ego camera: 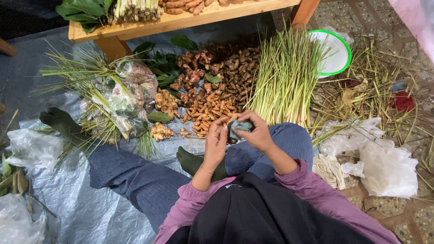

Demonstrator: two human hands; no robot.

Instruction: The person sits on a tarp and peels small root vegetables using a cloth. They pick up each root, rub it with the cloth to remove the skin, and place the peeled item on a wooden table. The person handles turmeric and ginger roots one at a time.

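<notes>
Both hands work a small teal bag (240, 127): left hand (216, 141) pinches its edge, right hand (257, 133) grips it; best held steady over the turmeric pile (209, 110).

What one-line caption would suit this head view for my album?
Seated on a tarp, both hands, left hand and right hand, hold a small teal cloth beside turmeric roots and lemongrass.

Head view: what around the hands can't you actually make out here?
- Small teal thing: mostly covered by the right hand; its kind is unclear.
- Left hand: fingertips meet the right hand's; contact hidden.
- Lemongrass stalks: their bases hidden behind the knee.
- Wooden table: cut off by the top edge.
</notes>
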